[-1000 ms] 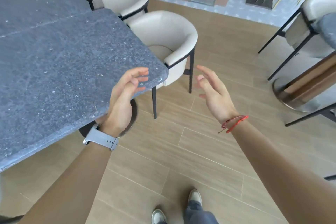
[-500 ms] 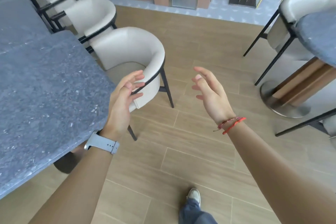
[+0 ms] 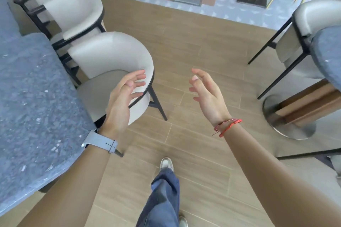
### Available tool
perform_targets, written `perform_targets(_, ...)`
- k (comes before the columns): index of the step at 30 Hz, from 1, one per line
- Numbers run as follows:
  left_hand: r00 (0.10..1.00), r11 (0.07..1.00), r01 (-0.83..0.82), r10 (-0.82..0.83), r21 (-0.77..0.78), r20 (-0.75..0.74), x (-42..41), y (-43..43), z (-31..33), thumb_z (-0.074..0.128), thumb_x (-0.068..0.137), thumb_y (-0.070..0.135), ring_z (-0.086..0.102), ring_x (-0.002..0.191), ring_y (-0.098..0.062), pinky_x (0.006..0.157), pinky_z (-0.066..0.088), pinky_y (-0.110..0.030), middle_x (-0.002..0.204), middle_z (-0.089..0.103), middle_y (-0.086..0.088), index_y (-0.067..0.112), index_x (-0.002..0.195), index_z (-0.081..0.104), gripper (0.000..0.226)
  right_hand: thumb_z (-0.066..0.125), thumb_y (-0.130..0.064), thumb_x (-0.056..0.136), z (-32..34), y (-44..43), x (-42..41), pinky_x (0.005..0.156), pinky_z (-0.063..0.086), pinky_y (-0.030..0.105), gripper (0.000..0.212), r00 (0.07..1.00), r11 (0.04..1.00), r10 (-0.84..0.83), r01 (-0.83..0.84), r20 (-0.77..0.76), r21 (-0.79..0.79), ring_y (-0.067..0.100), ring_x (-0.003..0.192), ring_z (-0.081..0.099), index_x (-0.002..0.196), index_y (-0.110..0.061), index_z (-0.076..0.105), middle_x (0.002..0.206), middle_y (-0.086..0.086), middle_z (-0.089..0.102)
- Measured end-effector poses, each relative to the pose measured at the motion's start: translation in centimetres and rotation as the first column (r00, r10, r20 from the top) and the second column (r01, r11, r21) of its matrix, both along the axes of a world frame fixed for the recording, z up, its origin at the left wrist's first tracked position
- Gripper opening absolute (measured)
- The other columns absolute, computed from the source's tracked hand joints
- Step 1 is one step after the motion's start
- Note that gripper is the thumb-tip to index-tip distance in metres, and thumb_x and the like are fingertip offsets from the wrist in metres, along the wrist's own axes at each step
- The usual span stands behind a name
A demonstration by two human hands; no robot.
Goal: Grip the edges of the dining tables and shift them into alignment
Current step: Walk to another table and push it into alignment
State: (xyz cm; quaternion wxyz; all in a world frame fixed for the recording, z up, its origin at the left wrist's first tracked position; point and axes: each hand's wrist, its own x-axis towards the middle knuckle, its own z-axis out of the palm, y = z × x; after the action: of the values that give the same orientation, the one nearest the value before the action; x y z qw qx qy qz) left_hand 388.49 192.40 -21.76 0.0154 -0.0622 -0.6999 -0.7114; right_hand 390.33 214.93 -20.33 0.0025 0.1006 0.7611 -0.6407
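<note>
A grey speckled stone dining table fills the left side of the head view; its right edge runs down toward me. A second grey table top shows at the right edge, on a wood and steel pedestal. My left hand, with a grey watch strap at the wrist, hovers in the air in front of a cream chair, its fingers loosely spread and holding nothing. My right hand, with a red thread bracelet, hovers over the wooden floor, fingers relaxed and empty. Neither hand touches a table.
Cream tub chairs with black legs line the left table's right side. Another cream chair stands by the right table, above its round steel base. Wooden floor lies between the tables; my leg and shoe are below. Panels and gold frames stand at the back.
The view has swung right and forward: the left table has slid left, its corner leaving my left hand's side. Both hands stay raised and empty; one leg steps forward.
</note>
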Motion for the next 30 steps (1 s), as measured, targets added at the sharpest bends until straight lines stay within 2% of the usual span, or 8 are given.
perform_targets(5, 0.998, 0.997, -0.049, 0.045, 0.068, 0.051, -8.9, 0.8, -2.0, 0.048, 0.088, 0.054, 0.063, 0.117, -0.021, 0.105, 0.047, -0.049, 0.126, 0.068, -0.002, 0.038, 0.115, 0.072, 0.040, 0.051, -0.043, 0.102, -0.7, 0.2, -9.6, 0.107, 0.048, 0.042, 0.026, 1.000, 0.999, 0.030, -0.030, 0.001, 0.029, 0.005, 0.114, 0.062, 0.127, -0.045, 0.059, 0.112, -0.023, 0.064)
perform_targets(8, 0.995, 0.994, -0.082, 0.078, 0.071, 0.057, -14.0, 0.9, -2.2, 0.047, 0.087, 0.053, 0.062, 0.118, -0.025, 0.104, 0.047, -0.048, 0.127, 0.066, -0.005, 0.031, 0.120, 0.069, 0.046, 0.050, -0.048, 0.099, -0.6, -0.1, -15.4, 0.107, 0.048, 0.043, 0.024, 0.997, 0.997, 0.068, -0.069, 0.021, 0.045, 0.006, 0.115, 0.062, 0.122, -0.050, 0.059, 0.114, -0.020, 0.064)
perform_targets(14, 0.989, 0.990, -0.131, 0.127, 0.044, 0.078, -22.4, 0.1, -2.0, 0.044, 0.089, 0.056, 0.060, 0.124, -0.032, 0.105, 0.048, -0.048, 0.131, 0.065, -0.007, 0.031, 0.121, 0.068, 0.047, 0.048, -0.057, 0.089, 0.2, -0.8, -25.6, 0.109, 0.046, 0.043, 0.035, 0.991, 0.991, 0.132, -0.133, 0.033, 0.032, 0.006, 0.119, 0.060, 0.121, -0.050, 0.060, 0.118, -0.026, 0.063)
perform_targets(17, 0.982, 0.984, -0.174, 0.171, 0.030, 0.078, -26.1, 0.6, -2.1, 0.043, 0.089, 0.058, 0.060, 0.124, -0.029, 0.104, 0.047, -0.043, 0.131, 0.065, -0.006, 0.030, 0.122, 0.067, 0.050, 0.048, -0.057, 0.090, 0.1, -0.6, -30.6, 0.108, 0.047, 0.043, 0.030, 0.980, 0.981, 0.191, -0.193, 0.054, 0.027, 0.003, 0.118, 0.060, 0.117, -0.054, 0.060, 0.107, -0.036, 0.063)
perform_targets(20, 0.969, 0.972, -0.235, 0.233, 0.022, 0.076, -29.9, 1.2, -2.2, 0.043, 0.088, 0.058, 0.061, 0.121, -0.022, 0.104, 0.047, -0.040, 0.130, 0.066, -0.002, 0.030, 0.122, 0.066, 0.050, 0.049, -0.050, 0.099, -0.3, -0.2, -35.9, 0.111, 0.045, 0.042, 0.024, 0.963, 0.965, 0.260, -0.261, 0.070, 0.009, -0.003, 0.118, 0.059, 0.120, -0.052, 0.060, 0.102, -0.044, 0.061)
perform_targets(23, 0.949, 0.952, -0.308, 0.306, 0.004, 0.079, -33.9, 2.0, -2.1, 0.044, 0.086, 0.059, 0.061, 0.119, -0.019, 0.101, 0.047, -0.038, 0.127, 0.067, 0.001, 0.030, 0.121, 0.066, 0.050, 0.049, -0.048, 0.100, -0.5, 0.5, -41.5, 0.112, 0.043, 0.044, 0.023, 0.939, 0.942, 0.336, -0.336, 0.072, -0.004, 0.001, 0.120, 0.059, 0.120, -0.053, 0.060, 0.102, -0.043, 0.061)
perform_targets(30, 0.829, 0.829, -0.558, 0.557, 0.033, 0.048, -40.8, 4.6, -0.6, 0.045, 0.090, 0.058, 0.062, 0.119, -0.023, 0.099, 0.046, -0.039, 0.126, 0.069, 0.003, 0.040, 0.115, 0.072, 0.041, 0.049, -0.058, 0.083, 0.8, 1.7, -54.5, 0.110, 0.045, 0.047, 0.040, 0.825, 0.825, 0.564, -0.565, 0.038, 0.018, 0.008, 0.119, 0.061, 0.119, -0.050, 0.062, 0.103, -0.036, 0.064)
